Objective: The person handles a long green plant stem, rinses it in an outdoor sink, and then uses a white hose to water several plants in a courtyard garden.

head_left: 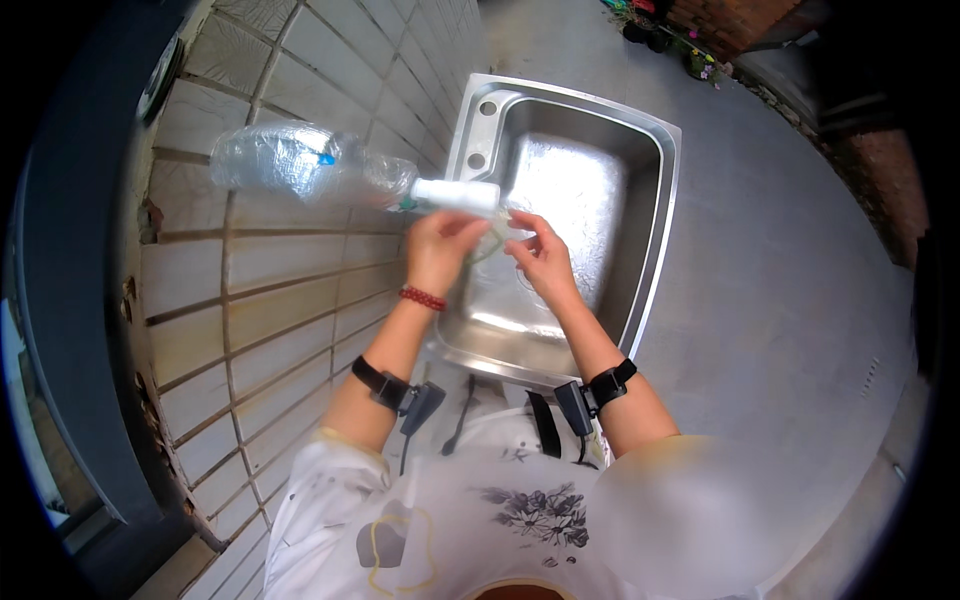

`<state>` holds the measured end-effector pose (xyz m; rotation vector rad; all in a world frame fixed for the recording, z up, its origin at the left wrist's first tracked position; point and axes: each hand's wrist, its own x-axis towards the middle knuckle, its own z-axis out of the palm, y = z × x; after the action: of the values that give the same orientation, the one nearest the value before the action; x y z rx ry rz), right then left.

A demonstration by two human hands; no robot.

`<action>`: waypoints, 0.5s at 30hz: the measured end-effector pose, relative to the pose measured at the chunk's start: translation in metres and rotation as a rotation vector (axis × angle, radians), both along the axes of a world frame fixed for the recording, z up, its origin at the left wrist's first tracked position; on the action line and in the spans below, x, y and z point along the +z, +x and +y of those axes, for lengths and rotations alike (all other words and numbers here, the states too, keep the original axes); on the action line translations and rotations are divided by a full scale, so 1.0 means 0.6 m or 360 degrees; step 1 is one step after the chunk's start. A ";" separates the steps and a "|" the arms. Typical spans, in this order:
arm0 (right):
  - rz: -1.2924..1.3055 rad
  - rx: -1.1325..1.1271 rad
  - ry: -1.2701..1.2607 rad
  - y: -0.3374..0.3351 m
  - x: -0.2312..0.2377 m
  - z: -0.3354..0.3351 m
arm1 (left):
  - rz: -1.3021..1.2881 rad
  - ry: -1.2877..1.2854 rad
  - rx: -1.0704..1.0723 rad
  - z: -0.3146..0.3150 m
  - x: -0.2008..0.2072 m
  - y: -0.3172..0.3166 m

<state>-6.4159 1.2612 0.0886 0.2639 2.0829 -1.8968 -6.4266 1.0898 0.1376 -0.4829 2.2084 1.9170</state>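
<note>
My left hand (438, 248), with a red beaded bracelet at the wrist, is up at the sink's left side, just below a white cylindrical piece (457, 195). Its fingers are closed together by a thin pale-green loop (493, 246), which is blurred. Facing it, my right hand (543, 262) has bent fingers, with thumb and fingertips apart close to the loop; I see nothing clearly held in it. A crumpled clear plastic bottle (290, 165) lies sideways in line with the white piece, along the tiled wall. A bit of green shows where the two meet.
A stainless steel sink (655, 270) with two round holes in its rim stands below my hands. The tiled wall (270, 300) runs along the left. Grey floor (770, 290) spreads to the right, with potted flowers (700, 68) at the far edge. Black straps with small devices circle both forearms.
</note>
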 end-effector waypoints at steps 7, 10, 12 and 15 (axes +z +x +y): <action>0.0263 0.0162 -0.0229 -0.033 0.032 -0.028 | -0.0053 0.0138 -0.0012 0.003 -0.013 -0.033; 0.0222 0.0311 -0.0160 -0.041 0.041 -0.024 | -0.0215 0.0463 0.0082 -0.007 -0.012 -0.039; 0.0201 0.0314 -0.0147 -0.042 0.038 -0.026 | -0.0210 0.0452 0.0097 -0.010 -0.018 -0.039; 0.0135 0.0375 -0.0094 -0.048 0.037 -0.021 | -0.0142 0.0316 0.0020 -0.004 -0.028 -0.032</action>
<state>-6.4449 1.2486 0.1106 -0.0747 2.0059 -1.8514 -6.4456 1.0876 0.1211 -0.5392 1.9402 2.0513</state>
